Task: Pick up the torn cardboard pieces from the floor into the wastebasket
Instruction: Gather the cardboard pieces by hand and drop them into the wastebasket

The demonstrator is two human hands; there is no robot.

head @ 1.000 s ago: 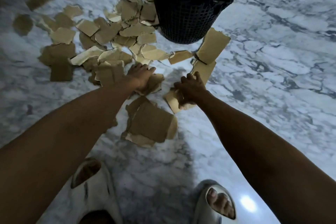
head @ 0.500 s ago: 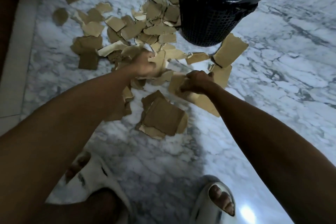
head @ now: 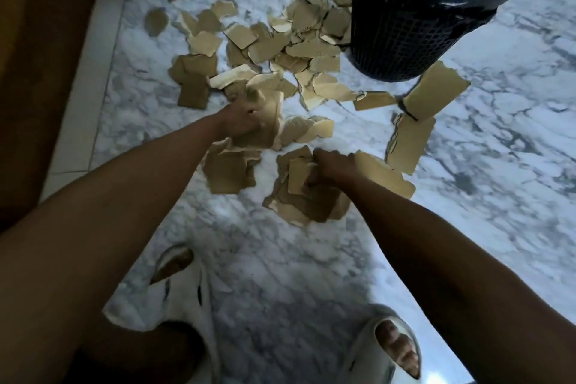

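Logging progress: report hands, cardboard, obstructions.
Left hand and right hand each grip cardboard pieces. Most litter the floor. Wastebasket ahead, path clear.

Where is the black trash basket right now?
The black wastebasket stands at the top right of the head view, on the marble floor, beyond both hands, with torn cardboard pieces scattered by its left side.

Readable text: none in view.
Cardboard pieces (head: 268, 47): plain brown faces, no print or label legible, spread from 10 to 1 o'clock.
Wastebasket (head: 405, 28): black mesh at 1 o'clock, no brand or sign showing.
Slippers (head: 184, 305): pale, at 6 o'clock, no logo that can be made out.
Floor (head: 483, 181): marble veining only, no markings or numbers.
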